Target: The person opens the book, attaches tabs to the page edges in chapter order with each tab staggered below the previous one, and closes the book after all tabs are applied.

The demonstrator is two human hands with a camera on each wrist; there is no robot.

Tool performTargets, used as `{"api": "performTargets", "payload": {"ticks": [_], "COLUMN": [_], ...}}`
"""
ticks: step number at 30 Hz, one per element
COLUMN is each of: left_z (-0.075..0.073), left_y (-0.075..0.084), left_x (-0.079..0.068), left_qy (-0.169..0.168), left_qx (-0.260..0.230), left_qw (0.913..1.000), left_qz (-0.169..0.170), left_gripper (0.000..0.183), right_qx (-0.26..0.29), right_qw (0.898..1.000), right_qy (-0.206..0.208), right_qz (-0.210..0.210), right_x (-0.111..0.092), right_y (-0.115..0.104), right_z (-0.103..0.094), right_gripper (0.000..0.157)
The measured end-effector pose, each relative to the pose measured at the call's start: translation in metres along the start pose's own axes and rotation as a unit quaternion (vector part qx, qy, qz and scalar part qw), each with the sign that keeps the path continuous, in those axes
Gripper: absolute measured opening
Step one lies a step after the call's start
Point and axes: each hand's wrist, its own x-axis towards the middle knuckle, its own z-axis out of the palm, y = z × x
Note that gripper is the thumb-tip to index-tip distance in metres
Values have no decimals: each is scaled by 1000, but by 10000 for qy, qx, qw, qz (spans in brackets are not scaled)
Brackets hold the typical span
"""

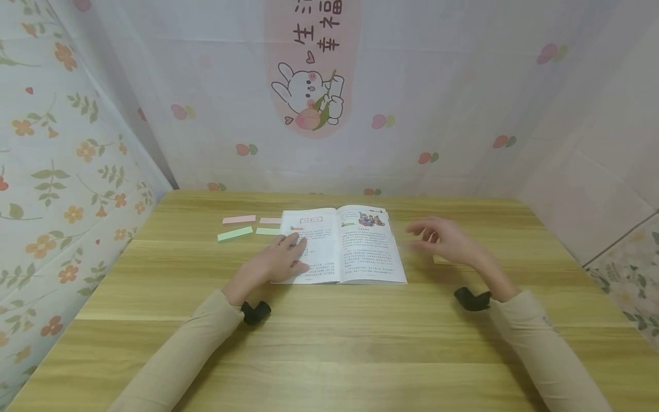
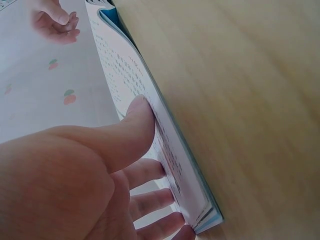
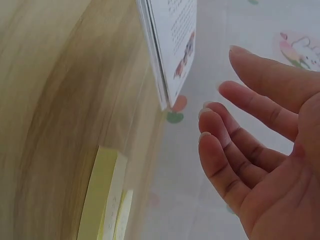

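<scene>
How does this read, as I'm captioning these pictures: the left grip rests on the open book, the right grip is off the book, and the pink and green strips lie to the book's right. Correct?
Not quite: the pink strips and green strips lie to the left of the open book, as the head view shows. The rest stands.

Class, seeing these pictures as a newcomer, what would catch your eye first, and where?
Probably the open book towards the back of the wooden table, with the left hand resting on its left page and the right hand held in the air off its right side. Next, perhaps the cartoon rabbit on the backdrop, then the pink strips and green strips left of the book.
</scene>
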Motion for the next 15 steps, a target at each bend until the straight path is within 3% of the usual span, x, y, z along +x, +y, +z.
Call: {"api": "performTargets", "payload": {"ticks": [15], "left_z": [0], "left_y": [2], "left_x": [-1], "left_qy": [-23], "left_qx": [-20], "left_qw": [9999], "left_qz": [-114], "left_gripper": [68], "right_qx": [-24], "right_qw": [9990], "right_qy": [-146], "right_qz": [416], "right_x": [-11], "right_y": [25], "right_z": [-13], "right_gripper": [33]}}
